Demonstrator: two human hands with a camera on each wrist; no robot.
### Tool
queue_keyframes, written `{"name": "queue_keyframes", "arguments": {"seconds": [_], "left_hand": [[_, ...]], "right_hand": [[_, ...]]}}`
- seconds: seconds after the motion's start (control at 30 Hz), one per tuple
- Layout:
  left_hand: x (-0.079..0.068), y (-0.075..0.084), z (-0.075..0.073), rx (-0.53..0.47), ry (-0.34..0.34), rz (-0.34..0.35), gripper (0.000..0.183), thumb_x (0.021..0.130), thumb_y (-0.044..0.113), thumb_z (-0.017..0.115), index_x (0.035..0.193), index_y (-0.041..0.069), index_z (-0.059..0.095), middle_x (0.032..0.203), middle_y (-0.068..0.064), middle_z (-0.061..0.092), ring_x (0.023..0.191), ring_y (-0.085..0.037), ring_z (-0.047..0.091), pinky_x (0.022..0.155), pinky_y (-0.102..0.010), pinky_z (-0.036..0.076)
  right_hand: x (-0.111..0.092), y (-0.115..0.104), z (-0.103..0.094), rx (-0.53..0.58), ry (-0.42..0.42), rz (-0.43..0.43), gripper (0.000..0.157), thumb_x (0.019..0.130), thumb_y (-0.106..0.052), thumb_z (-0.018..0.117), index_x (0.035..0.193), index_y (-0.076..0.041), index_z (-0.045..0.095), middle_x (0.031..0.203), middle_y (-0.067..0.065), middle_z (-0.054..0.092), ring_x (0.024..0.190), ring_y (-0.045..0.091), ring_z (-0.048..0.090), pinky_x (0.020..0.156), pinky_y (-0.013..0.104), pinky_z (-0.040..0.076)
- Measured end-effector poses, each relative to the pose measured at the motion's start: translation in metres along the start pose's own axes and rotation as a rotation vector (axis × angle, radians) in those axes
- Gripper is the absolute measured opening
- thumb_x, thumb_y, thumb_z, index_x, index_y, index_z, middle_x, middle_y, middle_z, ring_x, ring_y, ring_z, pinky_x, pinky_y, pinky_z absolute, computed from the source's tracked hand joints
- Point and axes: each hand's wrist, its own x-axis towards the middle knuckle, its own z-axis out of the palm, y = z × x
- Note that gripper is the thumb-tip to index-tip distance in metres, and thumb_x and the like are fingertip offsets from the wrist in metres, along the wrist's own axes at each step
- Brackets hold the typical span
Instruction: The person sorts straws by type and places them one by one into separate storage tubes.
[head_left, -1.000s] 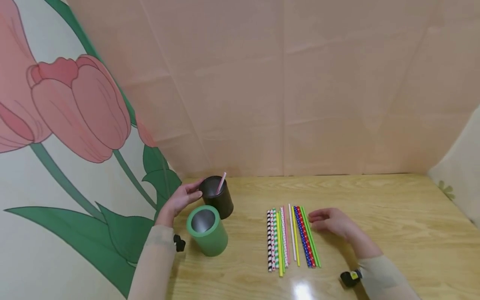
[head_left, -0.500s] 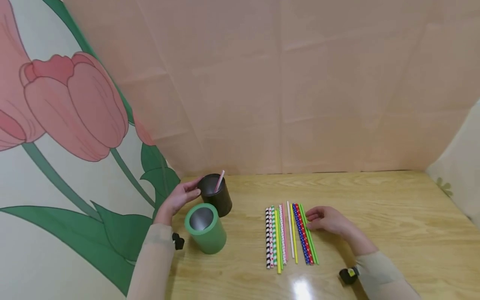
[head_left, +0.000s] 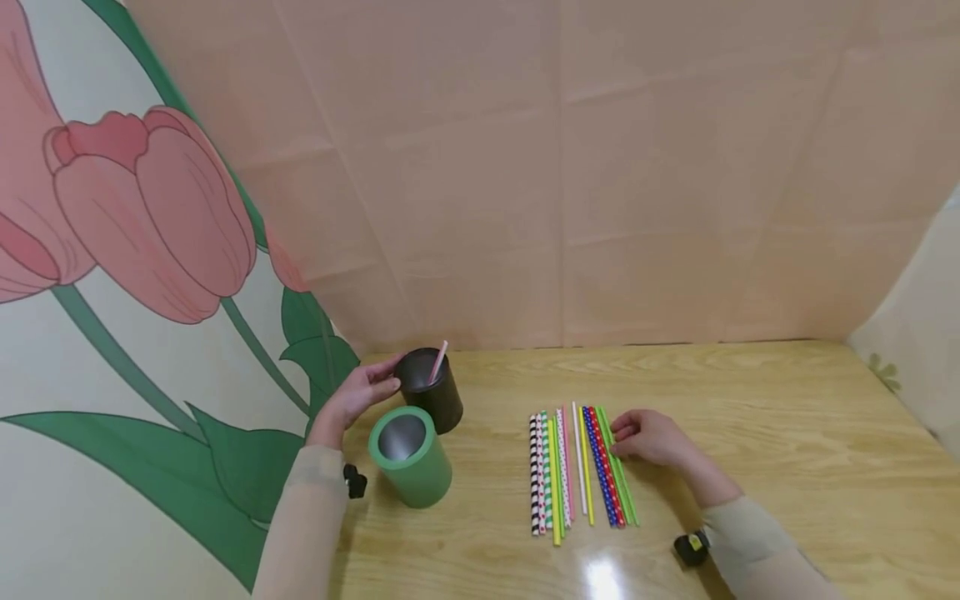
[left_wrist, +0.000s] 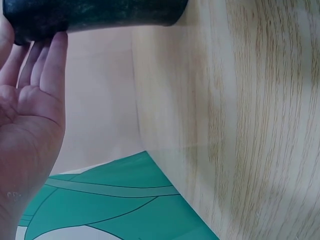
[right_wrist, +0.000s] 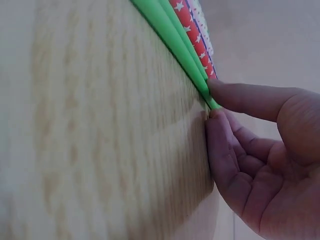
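My left hand (head_left: pixel 362 395) rests its fingertips and thumb against the side of a black cup (head_left: pixel 438 396), which stands upright with a pink-and-white straw (head_left: pixel 438 361) leaning in it. In the left wrist view, the fingers (left_wrist: pixel 53 70) lie mostly straight up to the cup's dark wall (left_wrist: pixel 100 12). At the right end of a row of straws, my right hand (head_left: pixel 652 437) pinches a green straw (head_left: pixel 621 475) near its far end. The right wrist view has the thumb (right_wrist: pixel 250 100) on the green straw (right_wrist: pixel 165 27) and the index fingertip below it, close to the tabletop.
A green cup (head_left: pixel 423 475) stands just in front of the black one. Striped, dotted and plain straws (head_left: pixel 551 475) lie side by side on the wooden table (head_left: pixel 787 417). A flower-painted wall (head_left: pixel 172 233) borders the left side; a pinkish sheet (head_left: pixel 487 183) hangs behind.
My right hand has moved slightly left, from beside the straws onto the green one at the end, whose near end now fans slightly apart. The left hand stays at the black cup.
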Motion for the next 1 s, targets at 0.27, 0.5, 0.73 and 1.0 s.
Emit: {"name": "queue_keyframes", "arguments": {"seconds": [0.27,0.5,0.73,1.0], "left_hand": [[0.001,0.000,0.002,-0.019,-0.003,-0.030,0.061,0.108,0.014,0.065,0.164,0.007,0.042,0.168,-0.020,0.038,0.147,-0.039,0.047,0.113,-0.050,0.048],[-0.001,-0.003,0.004,-0.008,0.018,-0.044,0.060,0.109,0.015,0.065,0.164,0.010,0.044,0.168,-0.017,0.040,0.146,-0.038,0.049,0.114,-0.052,0.046],[0.000,-0.004,0.002,0.003,0.017,-0.037,0.061,0.108,0.017,0.066,0.164,0.010,0.043,0.168,-0.019,0.039,0.147,-0.039,0.048,0.114,-0.052,0.046],[0.000,0.000,0.000,-0.005,0.015,-0.026,0.060,0.109,0.016,0.065,0.164,0.009,0.043,0.167,-0.019,0.040,0.147,-0.038,0.048,0.113,-0.051,0.047]], "right_hand": [[-0.009,0.001,-0.002,-0.101,0.095,0.014,0.038,0.081,-0.014,0.092,0.107,0.005,0.071,0.094,0.009,0.069,0.085,0.023,0.063,0.072,0.032,0.054],[-0.014,0.000,-0.005,-0.099,0.093,0.035,0.035,0.081,-0.011,0.090,0.105,0.006,0.073,0.090,0.008,0.070,0.079,0.021,0.064,0.068,0.034,0.056],[-0.010,0.009,-0.009,-0.046,0.055,0.077,0.032,0.084,-0.013,0.085,0.108,0.006,0.074,0.094,0.009,0.071,0.077,0.020,0.066,0.066,0.033,0.058],[-0.007,0.026,-0.028,0.149,-0.021,0.083,0.051,0.100,-0.021,0.075,0.134,0.015,0.062,0.121,0.021,0.070,0.095,0.020,0.069,0.077,0.035,0.061]]}}
